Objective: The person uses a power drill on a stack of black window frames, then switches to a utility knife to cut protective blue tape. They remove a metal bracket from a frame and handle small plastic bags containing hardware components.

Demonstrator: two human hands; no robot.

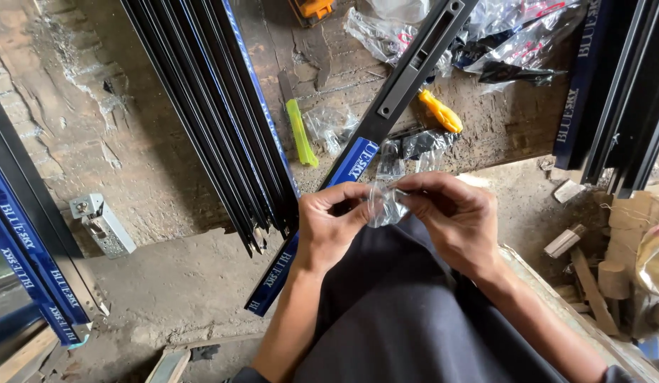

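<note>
Left hand (329, 223) and right hand (453, 216) meet above lap, fingers of both pinched shut on small clear plastic bag (383, 206) held between them. Black profile bar (386, 103) runs toward 1 o'clock beyond; yellow-handled screwdriver (441, 112) lies beside it on worn surface (166, 142).

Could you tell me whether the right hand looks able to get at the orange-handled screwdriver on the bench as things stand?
Probably yes, once it lets go: the right hand is pinching a small clear plastic bag together with the left hand. The orange-handled screwdriver lies just beyond it, with only loose plastic bags between.
</note>
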